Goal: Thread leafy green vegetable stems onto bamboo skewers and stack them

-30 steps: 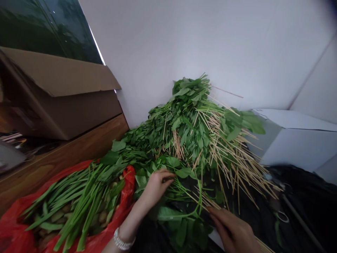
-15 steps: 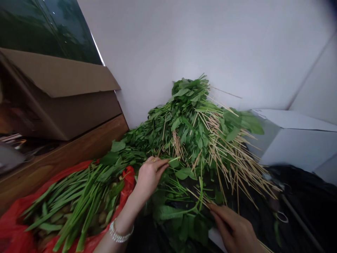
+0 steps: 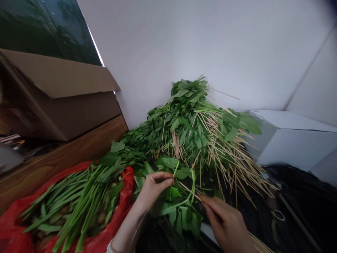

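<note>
Between the thumb and forefinger of my left hand [image 3: 152, 193] is a pinched leafy green stem [image 3: 176, 167], its cut end pointing up. My right hand [image 3: 228, 220] is closed around a thin bamboo skewer [image 3: 186, 188], whose tip points left toward that stem. Other green stems [image 3: 193, 182] hang across the skewer just ahead of my right fingers, apparently pierced by it, with leaves drooping below. Beyond both hands rises a heap of leafy greens [image 3: 181, 130], with many bamboo skewers [image 3: 237, 161] sticking out to the right.
At lower left, a red plastic bag [image 3: 18, 218] holds long green stalks [image 3: 84, 203]. A cardboard box [image 3: 79, 112] sits on a wooden surface [image 3: 105, 131] behind it. To the right are a white box [image 3: 297, 147] and black plastic [image 3: 302, 196]. A white wall [image 3: 197, 42] stands behind.
My left hand has moved slightly down and right and turned, so its stem now points up beside the skewer's tip. My right hand has shifted a little left and up with the skewer.
</note>
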A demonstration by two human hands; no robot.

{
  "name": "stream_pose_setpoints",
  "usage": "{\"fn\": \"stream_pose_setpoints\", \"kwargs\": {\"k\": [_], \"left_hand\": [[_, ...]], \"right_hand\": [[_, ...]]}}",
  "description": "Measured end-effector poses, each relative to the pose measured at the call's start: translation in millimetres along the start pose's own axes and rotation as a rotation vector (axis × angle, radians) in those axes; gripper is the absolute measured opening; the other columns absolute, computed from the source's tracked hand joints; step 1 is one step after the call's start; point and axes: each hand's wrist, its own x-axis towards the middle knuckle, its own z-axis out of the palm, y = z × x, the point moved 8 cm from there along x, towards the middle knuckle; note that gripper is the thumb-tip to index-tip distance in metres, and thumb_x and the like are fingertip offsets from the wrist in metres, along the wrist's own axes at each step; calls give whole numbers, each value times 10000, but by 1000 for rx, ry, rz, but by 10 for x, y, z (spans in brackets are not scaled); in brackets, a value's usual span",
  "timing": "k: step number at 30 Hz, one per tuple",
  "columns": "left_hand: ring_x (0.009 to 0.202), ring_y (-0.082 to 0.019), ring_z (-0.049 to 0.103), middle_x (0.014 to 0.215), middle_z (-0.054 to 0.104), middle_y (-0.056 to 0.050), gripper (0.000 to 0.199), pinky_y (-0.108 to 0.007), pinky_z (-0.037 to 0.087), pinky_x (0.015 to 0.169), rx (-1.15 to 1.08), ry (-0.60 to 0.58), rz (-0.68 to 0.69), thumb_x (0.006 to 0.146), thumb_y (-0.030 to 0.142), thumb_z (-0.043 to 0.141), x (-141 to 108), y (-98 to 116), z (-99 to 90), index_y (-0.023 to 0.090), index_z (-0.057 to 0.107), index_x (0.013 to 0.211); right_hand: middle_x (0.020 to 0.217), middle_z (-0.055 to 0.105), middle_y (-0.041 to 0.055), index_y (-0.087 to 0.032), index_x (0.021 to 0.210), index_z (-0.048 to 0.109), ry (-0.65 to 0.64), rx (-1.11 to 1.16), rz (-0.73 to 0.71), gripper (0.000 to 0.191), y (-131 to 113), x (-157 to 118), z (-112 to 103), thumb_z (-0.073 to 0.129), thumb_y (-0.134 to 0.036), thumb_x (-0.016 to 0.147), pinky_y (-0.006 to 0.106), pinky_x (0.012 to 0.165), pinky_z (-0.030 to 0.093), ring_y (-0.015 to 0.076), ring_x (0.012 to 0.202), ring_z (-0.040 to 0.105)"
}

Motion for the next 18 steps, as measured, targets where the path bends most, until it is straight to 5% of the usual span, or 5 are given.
{"fn": "stream_pose_setpoints", "kwargs": {"k": [18], "left_hand": [[648, -168, 631, 686, 728, -45, 169, -254, 495, 649, 10, 3, 9, 569, 289, 812, -132, 55, 88, 163, 757, 667]], "right_hand": [[883, 726, 52, -219, 1065, 649, -11, -53, -17, 256, -6, -4, 84, 426, -210, 939, 231, 685, 562, 160, 770, 703]]}}
